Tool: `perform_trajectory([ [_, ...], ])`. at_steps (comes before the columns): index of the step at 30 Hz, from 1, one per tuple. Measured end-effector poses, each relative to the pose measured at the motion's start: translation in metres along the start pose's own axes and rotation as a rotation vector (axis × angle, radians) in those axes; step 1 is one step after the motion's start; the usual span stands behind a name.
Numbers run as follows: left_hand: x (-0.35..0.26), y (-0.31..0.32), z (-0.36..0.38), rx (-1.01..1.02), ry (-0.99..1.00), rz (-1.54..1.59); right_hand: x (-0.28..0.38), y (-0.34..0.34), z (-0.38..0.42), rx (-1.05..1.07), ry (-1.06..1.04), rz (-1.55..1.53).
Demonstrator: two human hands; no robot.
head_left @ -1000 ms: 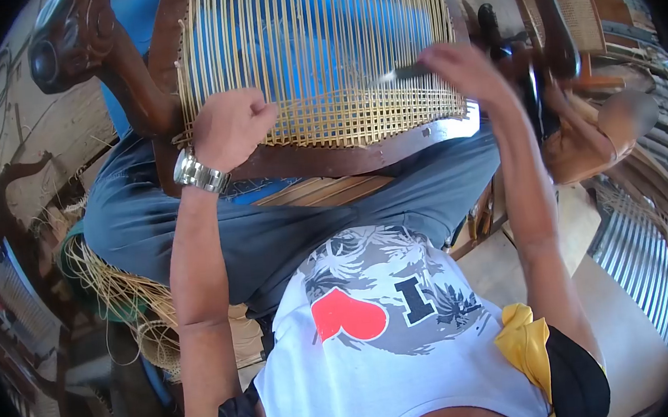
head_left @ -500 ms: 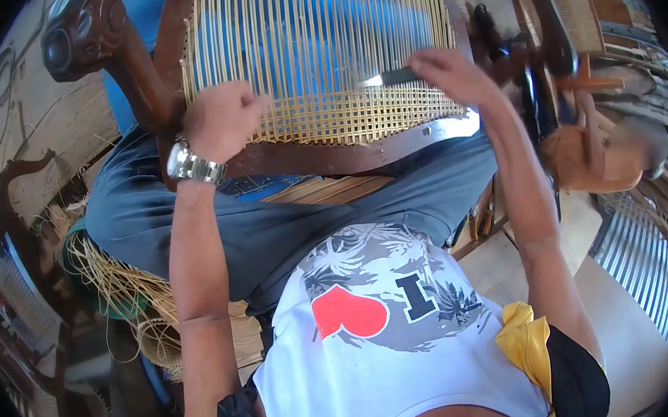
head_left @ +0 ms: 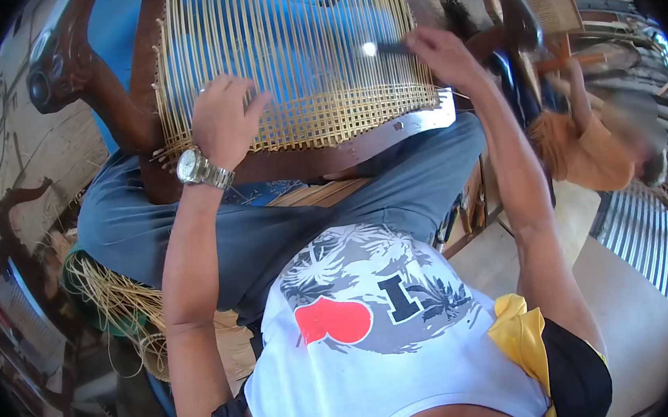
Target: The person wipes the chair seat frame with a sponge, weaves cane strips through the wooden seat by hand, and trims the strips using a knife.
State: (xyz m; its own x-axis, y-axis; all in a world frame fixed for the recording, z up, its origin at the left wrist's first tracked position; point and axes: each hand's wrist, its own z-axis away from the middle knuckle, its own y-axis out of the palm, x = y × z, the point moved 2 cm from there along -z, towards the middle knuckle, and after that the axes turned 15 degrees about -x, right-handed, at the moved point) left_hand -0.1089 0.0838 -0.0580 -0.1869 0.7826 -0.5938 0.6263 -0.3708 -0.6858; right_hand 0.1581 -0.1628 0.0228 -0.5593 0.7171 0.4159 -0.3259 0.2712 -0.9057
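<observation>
A chair frame of dark wood (head_left: 282, 164) lies across my lap, strung with cane strands (head_left: 279, 38). Near its lower rail the strands cross in a tight woven band (head_left: 334, 117). My left hand (head_left: 223, 121), with a metal wristwatch (head_left: 202, 170), is over the left part of the strands, its thumb apart from the bent fingers. It holds nothing that I can see. My right hand (head_left: 444, 54) grips the dark handle of a knife (head_left: 393, 48) above the right side of the strands. The knife's shiny end points left and is blurred by glare.
A green container with loose cane strips (head_left: 114, 283) is beside my left leg. Another carved chair frame (head_left: 19, 291) stands at the far left. To the right another person in orange (head_left: 583, 147) sits near corrugated metal sheeting (head_left: 652, 252).
My left hand has gone from closed to fingers and thumb apart. The knife in my right hand has risen slightly in view. The chair frame has shifted left in view.
</observation>
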Motion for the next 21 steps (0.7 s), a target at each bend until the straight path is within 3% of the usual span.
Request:
perform_trajectory([
  [3, -0.001, 0.004, 0.001, -0.041, 0.014, -0.003, -0.016, 0.002, 0.005, 0.273, 0.003, -0.034],
  [4, 0.0, 0.004, 0.001, -0.054, 0.021, -0.027, -0.021, -0.005, 0.0, 0.024, 0.004, -0.04],
  [7, 0.0, -0.004, -0.004, -0.173, 0.049, -0.049, -0.03, -0.007, 0.001, 0.164, -0.118, 0.078],
  [8, 0.001, -0.005, -0.005, -0.206, 0.075, -0.05, -0.031, -0.009, 0.008, 0.373, -0.039, -0.017],
  [11, 0.006, -0.007, -0.008, -0.165, 0.012, 0.024, -0.038, -0.022, -0.001, -0.109, 0.09, -0.005],
  [14, 0.006, -0.009, -0.004, -0.1, -0.046, 0.044, -0.055, -0.013, 0.006, 0.281, -0.197, 0.055],
  [18, 0.008, -0.007, -0.005, -0.021, -0.149, 0.065, -0.052, -0.028, 0.002, -0.06, 0.09, -0.011],
  [21, 0.009, -0.006, -0.006, 0.016, -0.142, 0.066, -0.061, -0.025, 0.009, 0.329, -0.213, 0.067],
])
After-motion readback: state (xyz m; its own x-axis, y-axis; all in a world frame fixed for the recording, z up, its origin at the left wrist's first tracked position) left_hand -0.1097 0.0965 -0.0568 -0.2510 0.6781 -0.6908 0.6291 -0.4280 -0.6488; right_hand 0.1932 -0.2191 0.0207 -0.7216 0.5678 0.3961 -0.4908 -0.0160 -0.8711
